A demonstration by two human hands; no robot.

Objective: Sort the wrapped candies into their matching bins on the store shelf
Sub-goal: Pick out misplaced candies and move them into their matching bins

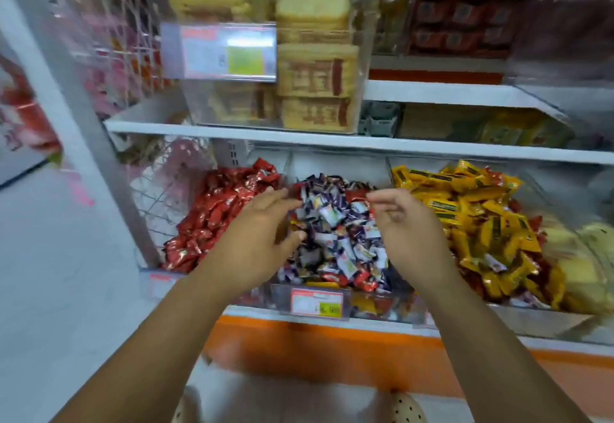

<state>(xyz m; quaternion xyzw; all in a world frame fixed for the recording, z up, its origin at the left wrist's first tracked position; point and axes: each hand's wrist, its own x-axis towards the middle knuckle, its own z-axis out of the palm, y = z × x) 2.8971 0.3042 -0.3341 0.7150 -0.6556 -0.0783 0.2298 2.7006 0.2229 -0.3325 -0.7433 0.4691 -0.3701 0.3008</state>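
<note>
Lower shelf, centre of frame: three clear bins side by side.
- Left: red candies (219,213).
- Middle bin (339,164): blue-white candies (342,243), with red strays mixed in. One red stray (355,195) lies at the top of the pile, and others sit near the front wall above the price tag (317,303).
- Right: yellow candies (471,210), with a blue-white stray (495,266) low in the pile and some red wrappers showing through.

Hands: both are over the middle bin.
- Left hand (259,239) is at the bin's left edge, fingers loosely spread and holding nothing.
- Right hand (408,226) is at the right edge, fingers curled, with the fingertips (377,197) drawn together just beside the top red stray. There is a fleck of red by the thumb. I cannot tell whether it pinches a candy or only nears one; the frame is blurred.

Handling, as judged:
- The pieces look small and very light, each a firm core in crinkly foil or film.
- The wrappers look slick, so a flat press would probably skate them about.
- The pile is loose, and digging will likely bury strays or spill neighbours.
- They don't look fragile, so a firm pinch should do no harm.

Where to take hold: thumb and forefinger across the stray's middle, or on a twisted wrapper end where one sticks up. Lift it straight out of the pile. The top stray is the easiest first pick, and it belongs in the left bin.
</note>
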